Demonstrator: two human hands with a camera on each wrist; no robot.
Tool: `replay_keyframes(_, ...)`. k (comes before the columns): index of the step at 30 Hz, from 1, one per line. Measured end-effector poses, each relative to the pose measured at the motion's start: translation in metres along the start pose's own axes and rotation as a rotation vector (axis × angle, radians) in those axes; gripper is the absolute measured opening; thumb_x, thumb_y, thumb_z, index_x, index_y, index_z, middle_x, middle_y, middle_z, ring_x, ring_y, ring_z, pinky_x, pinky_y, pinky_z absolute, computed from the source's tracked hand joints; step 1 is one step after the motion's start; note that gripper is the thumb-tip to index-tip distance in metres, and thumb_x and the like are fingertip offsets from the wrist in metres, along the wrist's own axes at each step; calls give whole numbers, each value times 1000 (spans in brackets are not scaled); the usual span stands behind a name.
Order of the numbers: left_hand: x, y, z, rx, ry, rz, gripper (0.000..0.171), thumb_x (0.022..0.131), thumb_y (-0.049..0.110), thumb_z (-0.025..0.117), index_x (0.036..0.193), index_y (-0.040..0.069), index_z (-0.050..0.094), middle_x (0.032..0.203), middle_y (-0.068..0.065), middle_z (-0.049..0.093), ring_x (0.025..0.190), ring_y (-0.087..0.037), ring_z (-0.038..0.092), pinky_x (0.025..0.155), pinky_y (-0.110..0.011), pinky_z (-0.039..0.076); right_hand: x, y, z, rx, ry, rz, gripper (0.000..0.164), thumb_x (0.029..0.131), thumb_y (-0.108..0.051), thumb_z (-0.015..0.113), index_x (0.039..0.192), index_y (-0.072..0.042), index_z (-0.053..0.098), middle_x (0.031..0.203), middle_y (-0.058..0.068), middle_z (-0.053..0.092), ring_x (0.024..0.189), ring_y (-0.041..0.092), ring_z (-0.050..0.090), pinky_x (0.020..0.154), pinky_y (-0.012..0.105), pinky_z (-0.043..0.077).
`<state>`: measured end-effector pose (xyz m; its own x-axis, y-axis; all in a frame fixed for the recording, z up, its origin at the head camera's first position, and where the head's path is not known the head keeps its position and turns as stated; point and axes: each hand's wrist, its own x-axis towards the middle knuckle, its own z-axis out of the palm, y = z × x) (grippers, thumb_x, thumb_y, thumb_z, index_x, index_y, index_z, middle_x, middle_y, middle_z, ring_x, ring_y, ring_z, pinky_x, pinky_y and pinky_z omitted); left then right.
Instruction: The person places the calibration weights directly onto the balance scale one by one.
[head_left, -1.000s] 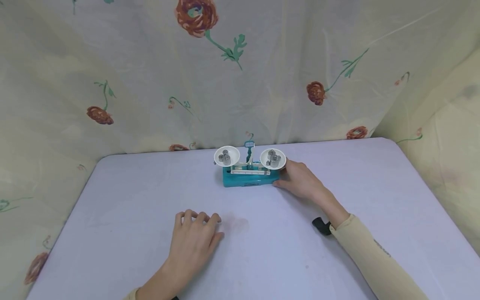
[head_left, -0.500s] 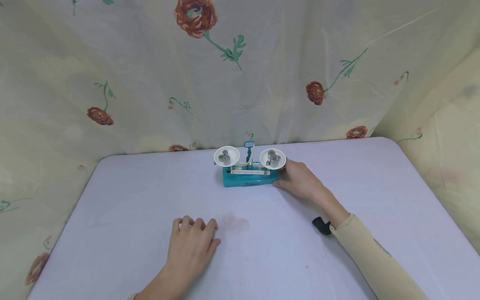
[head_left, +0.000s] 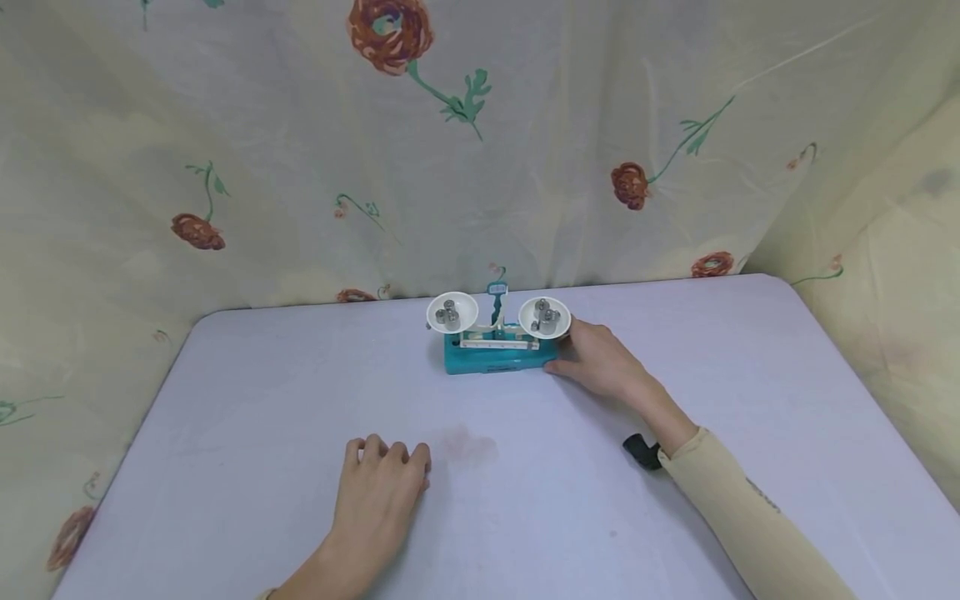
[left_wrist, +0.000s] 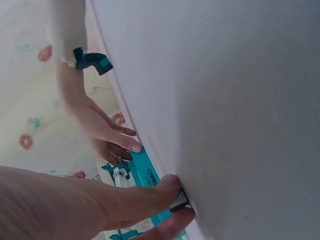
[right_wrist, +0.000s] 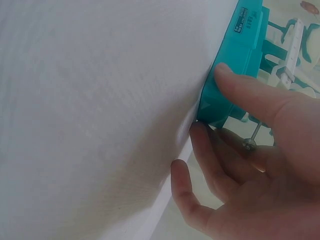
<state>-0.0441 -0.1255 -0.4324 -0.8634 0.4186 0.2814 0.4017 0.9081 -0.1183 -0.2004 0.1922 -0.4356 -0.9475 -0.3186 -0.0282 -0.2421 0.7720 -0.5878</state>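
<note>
A teal balance scale [head_left: 495, 361] stands at the back of the table. Its left pan [head_left: 467, 306] and right pan [head_left: 527, 311] each carry metal weights [head_left: 547, 318]. My right hand [head_left: 600, 358] grips the right end of the base, thumb on the front and fingers behind, as the right wrist view shows up close. Low over the table at centre left is my left hand [head_left: 377, 500], its fingers bent. In the left wrist view, its thumb and a finger pinch a small grey and black piece [left_wrist: 179, 201]; I cannot tell its kind.
A pale lilac cloth covers the table [head_left: 247, 417]. Behind it hangs a flowered curtain [head_left: 525, 167], close to the scale. A black wrist mount [head_left: 642, 452] sticks out by the right cuff. A faint stain [head_left: 467, 446] marks the cloth beside the left hand.
My left hand has drawn back slightly toward me and to the left. Its thumb has moved in under the fingers. The right hand and the scale stay as they were.
</note>
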Motion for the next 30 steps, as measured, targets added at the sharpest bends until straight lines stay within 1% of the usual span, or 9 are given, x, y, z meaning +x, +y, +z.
replay_keyframes(5,1,0,0,7,27,5,20,84,30,90,88,19,73,76,-4,76,80,-29,66,85,-47,52,0,-1,0,-7,4,-8,72,96,-16,81,156,3,46,146,26,65,138,43,63,117,59,50)
replay_keyframes(10,2,2,1,5,36,-6,17,86,29,87,90,20,74,81,-3,78,83,-30,67,87,-48,53,1,-1,1,-4,3,-7,73,97,-17,80,157,3,45,149,26,64,141,43,61,118,60,49)
replay_keyframes(12,3,2,1,10,54,-6,18,84,25,89,91,20,74,82,-3,78,86,-30,66,89,-48,52,1,0,1,-2,1,-2,73,96,-17,81,157,3,46,149,26,64,141,43,61,119,59,49)
replay_keyframes(15,7,1,0,30,92,-3,25,79,13,93,92,20,73,83,-1,77,91,-31,66,90,-47,51,0,0,1,1,-1,2,73,96,-17,81,157,2,46,147,25,65,140,42,62,118,59,49)
replay_keyframes(17,9,0,-1,42,113,-2,31,75,6,94,93,21,73,85,0,78,93,-31,66,91,-47,50,0,0,0,4,-1,8,73,96,-17,81,157,2,46,147,24,66,140,42,62,118,59,50)
replay_keyframes(19,12,-1,-2,46,131,-5,32,75,3,93,93,21,74,86,0,79,93,-31,66,90,-47,50,-1,0,0,4,1,6,73,96,-17,81,157,2,46,148,25,65,141,42,61,118,59,49)
replay_keyframes(26,21,-5,-7,2,161,-7,28,80,12,94,95,21,72,91,-3,80,93,-33,67,91,-49,51,-1,0,0,-4,0,2,74,96,-16,80,159,2,45,149,26,64,142,43,60,119,60,48)
replay_keyframes(28,25,-6,-7,-7,161,-8,28,80,12,94,97,21,73,93,-4,81,93,-34,67,92,-50,52,-1,-1,0,-2,0,5,74,96,-16,80,159,1,44,150,25,63,143,43,60,119,60,48)
replay_keyframes(30,29,-7,-8,-8,146,-15,31,80,10,95,100,22,74,95,-4,81,95,-34,67,93,-51,52,-1,-1,0,1,1,7,75,96,-16,81,159,1,44,151,25,63,143,43,59,120,59,48)
